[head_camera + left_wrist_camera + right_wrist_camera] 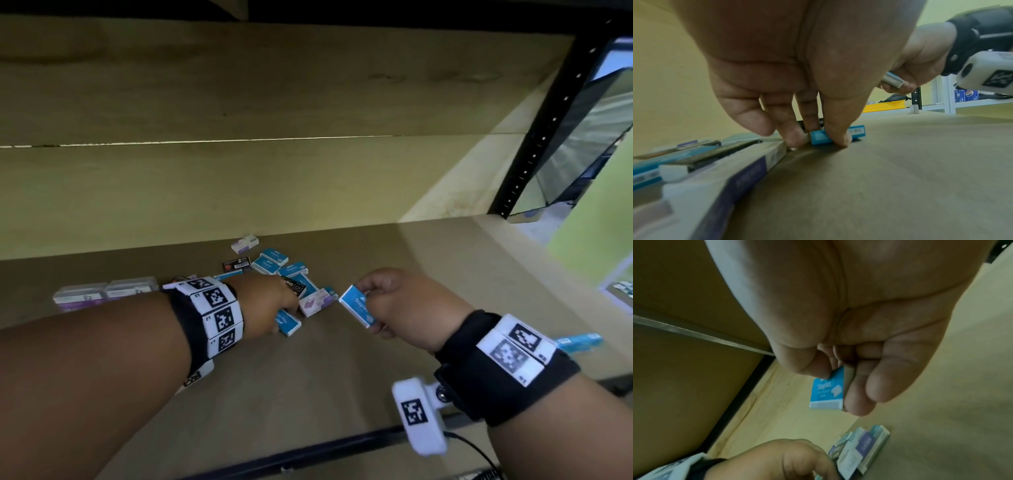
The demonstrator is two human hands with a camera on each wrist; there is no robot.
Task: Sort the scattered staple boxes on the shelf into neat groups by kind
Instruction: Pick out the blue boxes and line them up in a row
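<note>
Scattered staple boxes lie in a pile (274,262) at the back of the brown shelf (342,377): blue ones, a white and purple one (315,301), black ones (236,264). My left hand (274,308) reaches into the pile. In the left wrist view its thumb and fingers (797,139) pinch a blue box (818,138) that lies on the shelf. A black box (294,286) sits just behind those fingers. My right hand (373,308) holds another blue staple box (358,310) above the shelf, to the right of the pile, pinched between thumb and fingers (857,400).
Two clear cases with purple labels (102,293) stand in a row left of the pile. A black upright post (534,144) bounds the shelf at the right, and a black rail (308,448) runs along its front. A blue item (579,342) lies at the right edge.
</note>
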